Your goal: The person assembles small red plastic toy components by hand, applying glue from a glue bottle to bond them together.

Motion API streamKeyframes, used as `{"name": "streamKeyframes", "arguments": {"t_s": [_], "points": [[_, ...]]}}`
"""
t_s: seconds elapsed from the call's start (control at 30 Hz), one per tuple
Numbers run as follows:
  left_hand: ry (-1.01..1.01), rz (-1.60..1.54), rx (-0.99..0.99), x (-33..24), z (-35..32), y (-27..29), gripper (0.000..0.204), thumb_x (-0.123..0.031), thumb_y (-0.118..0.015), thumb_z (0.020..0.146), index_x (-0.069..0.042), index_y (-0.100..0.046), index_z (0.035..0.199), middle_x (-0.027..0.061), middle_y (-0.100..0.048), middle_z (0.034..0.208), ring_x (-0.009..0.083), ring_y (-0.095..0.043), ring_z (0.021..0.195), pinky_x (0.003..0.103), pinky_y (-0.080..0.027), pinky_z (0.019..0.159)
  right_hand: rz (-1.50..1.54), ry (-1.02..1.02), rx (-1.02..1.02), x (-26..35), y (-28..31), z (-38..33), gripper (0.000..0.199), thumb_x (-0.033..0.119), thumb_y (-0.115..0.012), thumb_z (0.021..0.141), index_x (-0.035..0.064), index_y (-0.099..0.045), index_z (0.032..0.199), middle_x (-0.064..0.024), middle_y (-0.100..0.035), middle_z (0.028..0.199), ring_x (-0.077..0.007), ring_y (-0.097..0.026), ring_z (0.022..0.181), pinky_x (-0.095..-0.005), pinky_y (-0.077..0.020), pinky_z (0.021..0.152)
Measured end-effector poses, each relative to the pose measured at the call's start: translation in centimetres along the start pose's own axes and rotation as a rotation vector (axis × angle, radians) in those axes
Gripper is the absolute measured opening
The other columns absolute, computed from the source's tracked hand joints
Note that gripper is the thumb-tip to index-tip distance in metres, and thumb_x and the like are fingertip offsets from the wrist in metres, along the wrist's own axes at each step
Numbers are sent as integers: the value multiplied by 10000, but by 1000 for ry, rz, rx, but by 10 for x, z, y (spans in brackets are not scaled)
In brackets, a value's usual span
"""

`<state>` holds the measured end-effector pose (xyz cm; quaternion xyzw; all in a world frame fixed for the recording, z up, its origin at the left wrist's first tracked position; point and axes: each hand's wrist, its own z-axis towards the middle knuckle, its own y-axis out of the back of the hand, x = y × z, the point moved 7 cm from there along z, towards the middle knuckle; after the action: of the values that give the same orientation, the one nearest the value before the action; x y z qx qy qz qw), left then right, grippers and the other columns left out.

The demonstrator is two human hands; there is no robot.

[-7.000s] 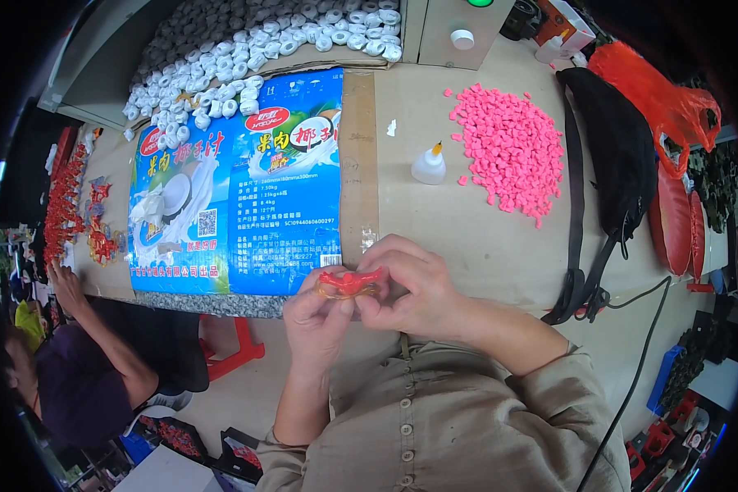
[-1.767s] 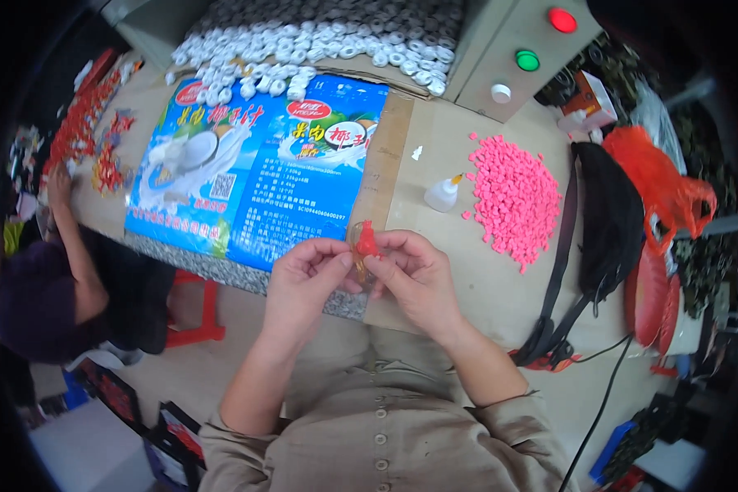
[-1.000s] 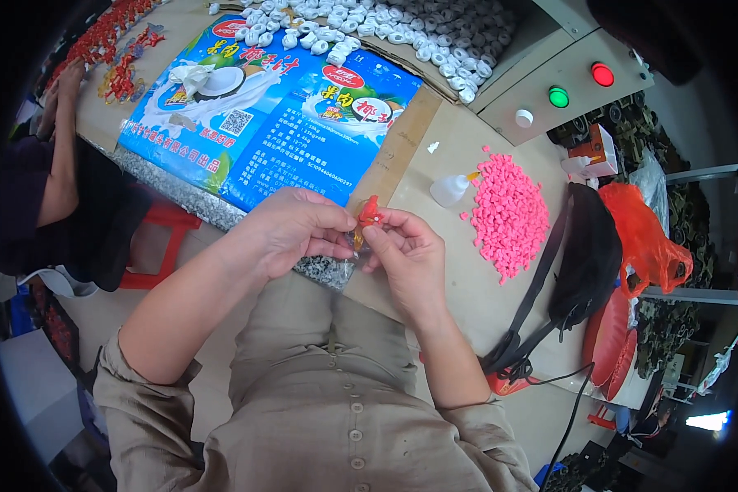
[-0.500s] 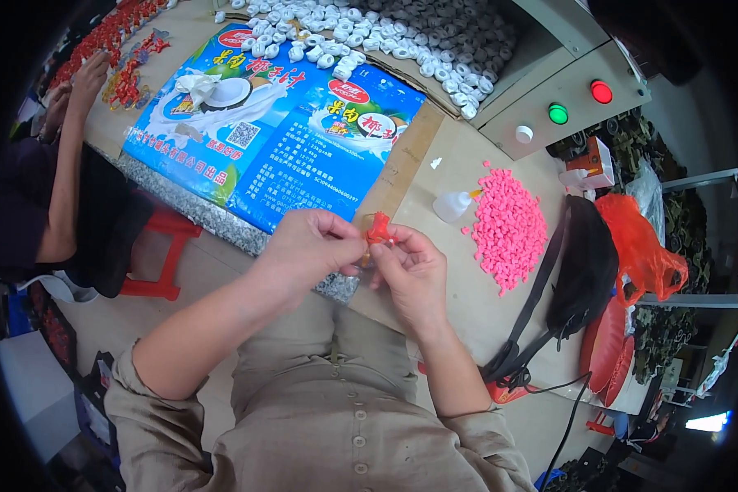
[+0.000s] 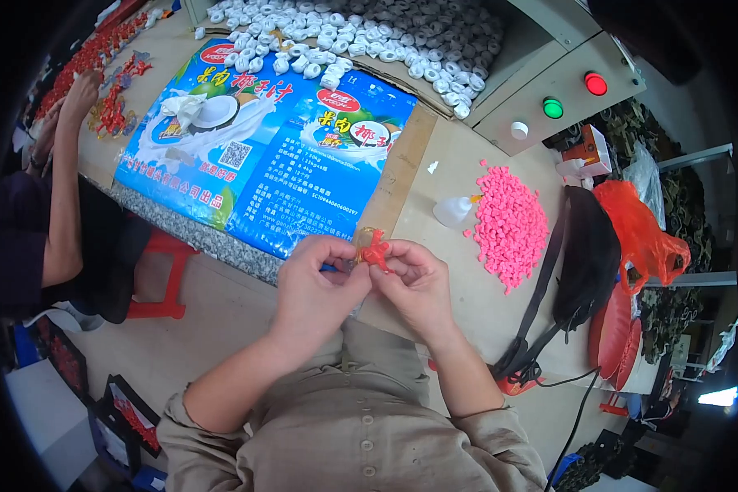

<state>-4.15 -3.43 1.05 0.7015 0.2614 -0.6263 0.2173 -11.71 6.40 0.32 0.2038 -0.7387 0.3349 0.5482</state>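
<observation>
- Head view, and there's the blue printed sheet across the left of the table: two panels, each with a red oval logo in pale lettering, bold yellow and red characters under it, coconut artwork alongside.
- Fine white print fills the right panel; the left one carries a square black-and-white code and a row of red characters along its near side.
- Far right, a red-and-white box, its print too small to make out.
- Here's the star: a small red figure, shiny and knobbly, with limb-like bits sticking out, a clear yellowish piece at its left side. It's held up at the table's near edge, beside the sheet's near right corner.
- Left hand: thumb and fingertips pinching the yellowish side. Right hand: thumb and forefinger gripping the red part.
- To the right, a white squeeze bottle lies by a heap of pink pieces.
- Far side, white ring-like pieces crowd together; far left, a co-worker's hand is among red pieces.
</observation>
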Motion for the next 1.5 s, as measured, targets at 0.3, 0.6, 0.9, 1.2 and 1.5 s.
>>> {"name": "streamKeyframes", "arguments": {"t_s": [0.3, 0.6, 0.9, 1.2, 1.5], "points": [[-168, 6, -104, -9, -4, -1, 168, 18, -612, 662, 51, -572, 823, 108, -501, 905, 129, -572, 681, 209, -496, 584, -76, 56, -35, -2, -1, 1, 218, -14, -519, 780, -47, -472, 991, -46, -565, 787, -50, -538, 660, -163, -450, 588], [-169, -20, -130, -7, -6, -3, 156, 45, -597, 676, 49, -588, 832, 106, -499, 916, 131, -565, 698, 207, -493, 595, -21, 26, -25, 0, -3, 1, 201, 7, -497, 802, -39, -463, 995, -54, -571, 812, -61, -540, 686, -184, -459, 600], [-357, 241, -135, -20, -11, -6, 178, 15, -589, 689, 66, -585, 860, 115, -510, 872, 162, -534, 711, 230, -453, 565, 17, 49, -25, -4, 1, 1, 175, 1, -502, 805, -44, -479, 972, -58, -568, 828, -71, -543, 686, -193, -461, 611], [-577, 492, -105, -35, -19, -14, 187, 14, -573, 704, 83, -567, 878, 131, -499, 859, 189, -527, 734, 244, -442, 567, 13, 100, -25, -1, 3, 1, 171, -2, -501, 804, -45, -489, 969, -60, -561, 834, -72, -536, 679, -194, -455, 608], [135, -380, 224, 1, 9, 4, 179, 21, -547, 758, 32, -536, 937, 85, -544, 904, 118, -553, 744, 230, -497, 587, 19, 45, 130, 6, -1, 3, 233, 25, -486, 819, -29, -489, 1046, -42, -533, 897, -67, -522, 701, -189, -453, 600]]}}
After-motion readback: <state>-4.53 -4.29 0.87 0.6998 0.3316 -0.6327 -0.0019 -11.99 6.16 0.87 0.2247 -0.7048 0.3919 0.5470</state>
